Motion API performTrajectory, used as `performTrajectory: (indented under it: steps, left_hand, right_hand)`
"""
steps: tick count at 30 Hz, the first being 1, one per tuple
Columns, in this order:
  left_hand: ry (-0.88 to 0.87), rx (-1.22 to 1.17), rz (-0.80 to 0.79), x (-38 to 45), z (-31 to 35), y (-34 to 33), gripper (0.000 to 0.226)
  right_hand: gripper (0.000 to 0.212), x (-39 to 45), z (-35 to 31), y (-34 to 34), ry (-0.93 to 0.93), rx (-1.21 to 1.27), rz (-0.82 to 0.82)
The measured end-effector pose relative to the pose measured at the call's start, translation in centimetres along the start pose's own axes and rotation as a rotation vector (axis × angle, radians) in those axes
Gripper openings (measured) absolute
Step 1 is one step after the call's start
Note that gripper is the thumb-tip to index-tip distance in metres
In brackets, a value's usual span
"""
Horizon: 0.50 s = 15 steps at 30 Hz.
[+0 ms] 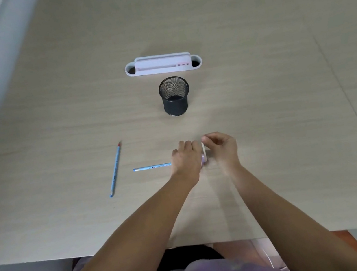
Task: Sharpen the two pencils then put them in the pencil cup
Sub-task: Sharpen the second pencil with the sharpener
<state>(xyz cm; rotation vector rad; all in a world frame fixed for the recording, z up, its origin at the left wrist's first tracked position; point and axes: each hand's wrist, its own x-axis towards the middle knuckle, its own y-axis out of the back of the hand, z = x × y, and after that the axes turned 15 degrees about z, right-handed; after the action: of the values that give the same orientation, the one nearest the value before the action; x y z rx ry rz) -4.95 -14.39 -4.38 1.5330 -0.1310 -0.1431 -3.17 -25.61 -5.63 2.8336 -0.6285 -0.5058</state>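
A blue pencil (152, 167) lies level, and my left hand (187, 157) grips its right end. That end goes into a small pink and white sharpener (204, 154), mostly hidden between my hands. My right hand (221, 148) pinches the sharpener from the right. A second blue pencil (115, 169) with a red tip rests loose on the table to the left, pointing away from me. The black mesh pencil cup (175, 95) stands upright beyond my hands, with nothing visible inside.
A white and pink desk organiser (163, 65) sits behind the cup. The wooden table (273, 100) ends at a near edge just above my lap. A grey wall runs along the table's left side.
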Motion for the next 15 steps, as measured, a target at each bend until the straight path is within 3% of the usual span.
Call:
performTrajectory:
  steps: [2, 5, 7, 11, 15]
  left_hand:
    - [-0.01, -0.007, -0.006, -0.1, -0.1, 0.0, 0.05]
    - [-0.015, 0.007, -0.002, 0.0, -0.1, 0.3, 0.048]
    - [-0.007, 0.026, -0.014, -0.1, 0.1, 0.2, 0.051]
    - [-0.008, 0.054, -0.006, 0.0, 0.2, 0.0, 0.051]
    - [-0.01, 0.036, -0.016, 0.0, 0.3, 0.2, 0.054]
  right_hand:
    - [0.014, 0.8, 1.5, -0.7, -0.014, -0.213, 0.015]
    - [0.029, -0.4, 3.7, -1.0, 0.17, -0.483, 0.101]
    - [0.026, -2.6, 5.3, -0.4, 0.301, -0.565, 0.109]
    - [0.04, -7.0, 4.7, 1.6, 0.188, -0.402, 0.058]
    - [0.04, -6.3, 0.6, 2.4, 0.096, -0.144, -0.066]
